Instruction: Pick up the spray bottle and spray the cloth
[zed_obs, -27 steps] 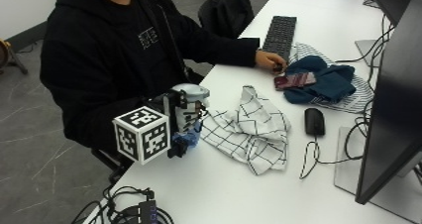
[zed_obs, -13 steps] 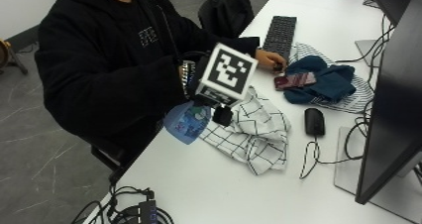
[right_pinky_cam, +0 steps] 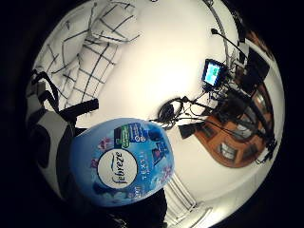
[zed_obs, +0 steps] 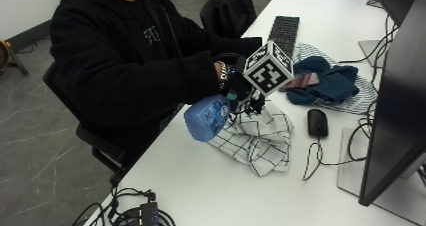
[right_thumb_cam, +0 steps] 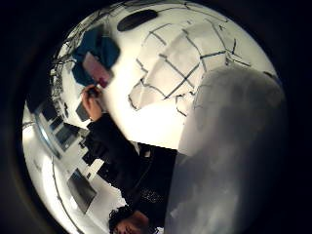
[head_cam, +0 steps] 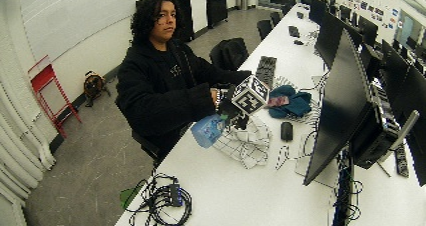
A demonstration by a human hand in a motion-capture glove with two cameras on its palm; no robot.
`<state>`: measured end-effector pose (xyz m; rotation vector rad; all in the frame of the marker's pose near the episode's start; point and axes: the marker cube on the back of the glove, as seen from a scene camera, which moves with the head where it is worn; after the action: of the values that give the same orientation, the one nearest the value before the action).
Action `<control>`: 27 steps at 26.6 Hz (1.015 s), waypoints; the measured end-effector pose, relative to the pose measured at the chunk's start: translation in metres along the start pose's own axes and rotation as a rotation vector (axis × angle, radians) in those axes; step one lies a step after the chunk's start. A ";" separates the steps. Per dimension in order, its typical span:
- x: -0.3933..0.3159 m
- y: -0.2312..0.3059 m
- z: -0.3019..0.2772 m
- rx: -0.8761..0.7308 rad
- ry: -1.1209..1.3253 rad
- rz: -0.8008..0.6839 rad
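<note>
The fingers of the gloved right hand point(zed_obs: 234, 88) are covered by the marker block, so how they sit on the spray bottle point(zed_obs: 206, 117) cannot be made out; the bottle's nozzle and trigger are hidden behind the hand too. In the thumb side palm view a pale blurred mass point(right_thumb_cam: 229, 156) fills the side nearest the palm. The checked cloth point(zed_obs: 259, 138) is partly covered at its 11 o'clock corner by the bottle and hand. The monitor point(zed_obs: 399, 101) at 3 o'clock is cut by the picture's edge, and the bare hand is hidden behind the marker block.
</note>
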<state>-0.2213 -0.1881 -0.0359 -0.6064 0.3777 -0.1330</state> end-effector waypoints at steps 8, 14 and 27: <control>-0.018 -0.029 0.029 -0.117 0.135 0.034; -0.020 -0.030 0.022 -0.071 0.079 0.025; -0.114 0.035 -0.070 0.607 -0.631 -0.478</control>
<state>-0.3526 -0.1702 -0.0739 -0.1027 -0.4221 -0.4793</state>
